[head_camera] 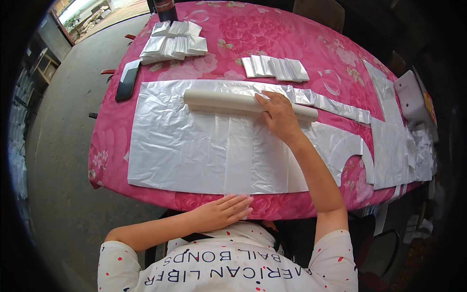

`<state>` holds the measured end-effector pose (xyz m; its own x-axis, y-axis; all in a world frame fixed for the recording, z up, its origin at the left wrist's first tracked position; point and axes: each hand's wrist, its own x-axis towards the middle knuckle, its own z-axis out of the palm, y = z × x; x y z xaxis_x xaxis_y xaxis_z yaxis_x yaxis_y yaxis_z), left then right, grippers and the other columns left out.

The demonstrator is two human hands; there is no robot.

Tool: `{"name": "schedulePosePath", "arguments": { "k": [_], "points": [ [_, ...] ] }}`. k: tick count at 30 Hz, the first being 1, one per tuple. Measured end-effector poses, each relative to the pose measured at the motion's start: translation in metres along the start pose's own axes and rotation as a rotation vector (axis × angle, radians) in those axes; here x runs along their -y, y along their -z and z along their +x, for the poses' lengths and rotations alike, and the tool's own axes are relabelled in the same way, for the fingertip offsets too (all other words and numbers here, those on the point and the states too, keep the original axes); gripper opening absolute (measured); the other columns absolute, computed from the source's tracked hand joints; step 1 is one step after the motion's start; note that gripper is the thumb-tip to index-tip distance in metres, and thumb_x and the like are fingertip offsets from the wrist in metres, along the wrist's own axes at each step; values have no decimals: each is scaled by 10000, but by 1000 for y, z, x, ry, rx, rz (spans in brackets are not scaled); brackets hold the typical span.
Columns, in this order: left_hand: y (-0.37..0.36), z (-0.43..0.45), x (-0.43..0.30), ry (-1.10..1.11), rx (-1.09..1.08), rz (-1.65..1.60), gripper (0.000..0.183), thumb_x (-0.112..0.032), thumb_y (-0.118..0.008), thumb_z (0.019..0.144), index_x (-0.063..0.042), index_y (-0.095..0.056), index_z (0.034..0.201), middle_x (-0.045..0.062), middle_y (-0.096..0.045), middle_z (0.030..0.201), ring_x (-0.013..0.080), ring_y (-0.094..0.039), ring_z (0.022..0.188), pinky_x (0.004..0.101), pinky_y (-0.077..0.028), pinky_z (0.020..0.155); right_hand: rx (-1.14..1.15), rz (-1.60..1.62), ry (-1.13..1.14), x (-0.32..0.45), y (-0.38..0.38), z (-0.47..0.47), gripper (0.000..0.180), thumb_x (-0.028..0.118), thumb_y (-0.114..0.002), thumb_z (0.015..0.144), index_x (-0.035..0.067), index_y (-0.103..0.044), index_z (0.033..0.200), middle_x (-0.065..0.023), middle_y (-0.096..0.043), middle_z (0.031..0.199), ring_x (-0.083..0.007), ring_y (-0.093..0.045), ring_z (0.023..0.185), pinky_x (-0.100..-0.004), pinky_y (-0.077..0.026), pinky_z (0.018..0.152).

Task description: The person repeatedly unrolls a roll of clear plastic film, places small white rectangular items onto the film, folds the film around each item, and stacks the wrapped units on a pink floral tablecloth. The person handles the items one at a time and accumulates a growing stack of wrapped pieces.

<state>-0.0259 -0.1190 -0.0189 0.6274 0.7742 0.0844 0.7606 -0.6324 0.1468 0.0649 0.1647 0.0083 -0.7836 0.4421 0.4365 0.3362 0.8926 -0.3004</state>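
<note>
White translucent plastic bags (pixel 175 146) lie flat across the table, their handle end to the right. Across their far part rests a pale plastic tube (pixel 219 100). My right hand (pixel 280 115) lies over the right half of this tube, fingers pointing away; whether it grips the tube is not clear. At the near table edge my left hand (pixel 228 210) rests flat, palm down, on the end of a narrow plastic strip (pixel 239 157) that runs over the bags. A folded plastic band (pixel 341 108) extends to the right beyond the tube.
Folded plastic bundles (pixel 173 43) are stacked at the far left, with a smaller row (pixel 275 68) at the far middle. A smartphone (pixel 127 80) lies near the left edge, a dark bottle (pixel 166 10) stands beyond. More plastic bags (pixel 392 153) and a white plastic object (pixel 410 95) are at right.
</note>
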Motion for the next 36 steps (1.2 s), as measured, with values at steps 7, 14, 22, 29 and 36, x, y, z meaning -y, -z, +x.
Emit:
{"name": "schedulePosePath", "arguments": {
  "k": [7, 14, 22, 29, 36],
  "points": [
    [8, -9, 16, -43, -89, -169, 383, -139, -493, 836, -11, -492, 1197, 152, -436, 1313, 267, -432, 1214, 368, -361, 1017, 375, 433, 251, 59, 18, -69, 522, -85, -538, 633, 20, -545, 1145, -158, -497, 1228, -335, -429, 1179, -397, -378, 982],
    [17, -6, 35, -48, -282, -453, 508, -196, -613, 755, -21, -479, 1212, 147, -472, 1280, 276, -465, 1183, 381, -385, 994, 315, 405, 210, 80, 12, -103, 482, -25, -589, 651, 24, -551, 1128, -137, -514, 1202, -316, -470, 1130, -383, -400, 960],
    [32, 11, 46, 286, -260, -362, 750, -443, -593, 690, 8, -422, 1265, 170, -491, 1232, 317, -492, 1104, 419, -389, 935, 160, 340, 146, 78, 9, -107, 322, 16, -626, 681, 46, -625, 1002, -76, -604, 995, -268, -566, 913, -362, -475, 796],
    [38, 22, 59, 694, -431, -1083, 655, -492, -368, 894, 21, -377, 1300, 188, -510, 1205, 325, -518, 1064, 401, -422, 870, 315, 653, -532, 83, 17, -74, 162, 110, -557, 820, -16, -651, 859, -95, -608, 629, -205, -596, 569, -285, -453, 553],
    [20, 37, 43, 518, -245, -143, 762, -470, -436, 859, 74, -243, 1356, 238, -254, 1414, 358, -230, 1328, 436, -167, 1083, 522, 740, -798, 69, 13, -50, 262, 205, -565, 843, -43, -642, 806, -88, -597, 574, -131, -586, 488, -267, -442, 483]
  ]
}}
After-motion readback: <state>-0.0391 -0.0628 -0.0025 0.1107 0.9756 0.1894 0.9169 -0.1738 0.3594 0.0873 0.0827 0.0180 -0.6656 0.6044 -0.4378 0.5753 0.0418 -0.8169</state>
